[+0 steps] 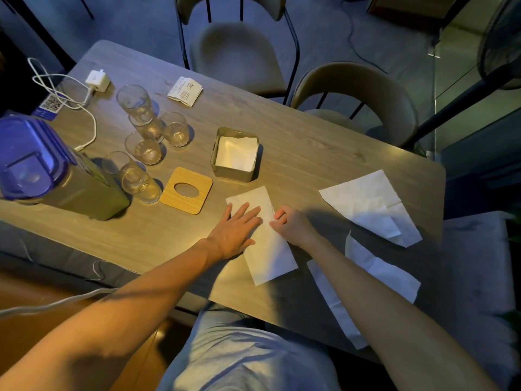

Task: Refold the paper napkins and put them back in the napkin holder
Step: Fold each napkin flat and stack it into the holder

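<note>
Paper this thin is light, limp and easily torn or creased, so the half-folded napkin near the desk's front edge is best pinned flat and lifted by its long free edge. Left hand lies spread, palm down on the sheet's left side, holding nothing. Right hand has its grip closed to a pinch on the napkin's right edge. Two unfolded napkins lie toward the right corner; the napkin holder stands mid-desk, lid beside it.
</note>
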